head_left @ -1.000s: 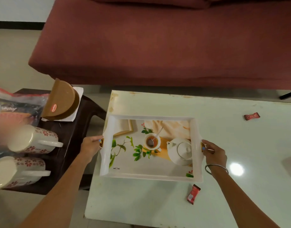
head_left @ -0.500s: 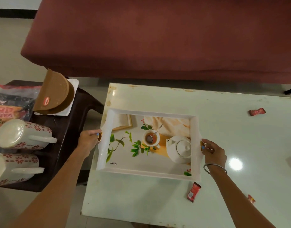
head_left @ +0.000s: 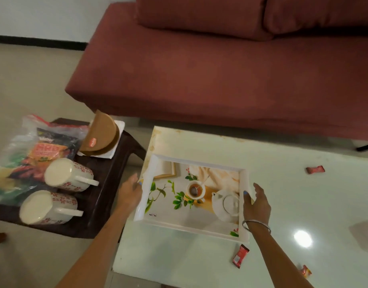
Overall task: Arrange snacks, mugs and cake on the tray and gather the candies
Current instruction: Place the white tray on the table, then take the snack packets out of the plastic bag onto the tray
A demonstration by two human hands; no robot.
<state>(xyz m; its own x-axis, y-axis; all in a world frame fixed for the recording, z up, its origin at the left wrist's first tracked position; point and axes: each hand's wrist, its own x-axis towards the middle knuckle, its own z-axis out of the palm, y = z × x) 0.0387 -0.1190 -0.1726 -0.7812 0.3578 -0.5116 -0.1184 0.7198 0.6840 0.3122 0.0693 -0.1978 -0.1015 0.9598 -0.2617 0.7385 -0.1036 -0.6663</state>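
Note:
A white tray (head_left: 149, 167) printed with a teapot and leaves lies at the left end of the pale table (head_left: 282, 200). My left hand (head_left: 130, 191) is at its left edge, fingers spread. My right hand (head_left: 256, 203) is at its right edge, fingers apart, off the handle. On the dark side table (head_left: 108, 183) to the left lie two white flowered mugs (head_left: 68, 175) (head_left: 47, 207) on their sides, a bag of snack packets (head_left: 41, 150) and a brown half-round cake box (head_left: 101, 134). Red candies (head_left: 240, 255) (head_left: 315, 169) (head_left: 305, 271) lie scattered on the table.
A maroon sofa (head_left: 220, 75) runs along the far side of the table. Beige floor shows at left. A bright light reflection (head_left: 302, 238) sits on the table right of the tray.
Both hands have let go of the tray handles and their fingers have opened. The tray rests on the table. The view has tilted up and left, showing more of the sofa and side table.

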